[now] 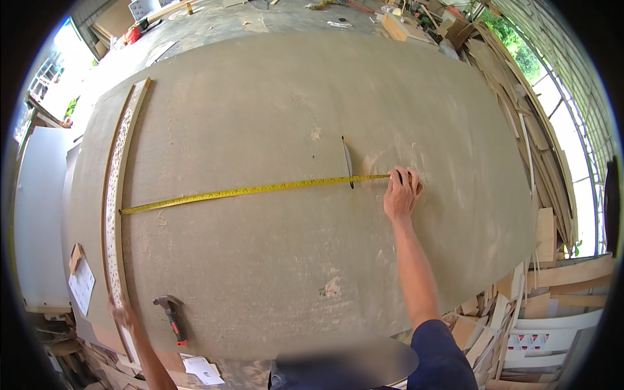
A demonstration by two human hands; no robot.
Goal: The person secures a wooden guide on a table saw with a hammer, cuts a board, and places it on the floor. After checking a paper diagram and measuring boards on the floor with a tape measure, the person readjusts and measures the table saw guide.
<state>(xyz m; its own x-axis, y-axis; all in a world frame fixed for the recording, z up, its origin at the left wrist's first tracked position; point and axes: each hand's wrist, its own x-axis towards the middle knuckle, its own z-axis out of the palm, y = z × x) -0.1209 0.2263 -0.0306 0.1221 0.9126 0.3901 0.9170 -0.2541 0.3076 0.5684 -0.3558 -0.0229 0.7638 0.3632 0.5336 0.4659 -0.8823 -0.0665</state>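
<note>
A yellow tape measure (250, 190) stretches across the large tabletop (260, 273) from a long wooden strip (116, 195) at the left. My right hand (402, 192) is closed around the tape's right end, and the case is mostly hidden in my fingers. Just left of this hand, a thin saw blade (348, 159) stands up through the tabletop, and the tape passes across it. My left hand (121, 313) grips the near end of the strip, its fingers partly blurred. A claw hammer (172, 318) with a black and red handle lies right of my left hand.
A sheet of paper (82, 286) with a small wood block lies left of the strip. More papers (202, 369) are at the near edge. Stacked boards (520, 123) line the right side, with wood offcuts (474, 325) below.
</note>
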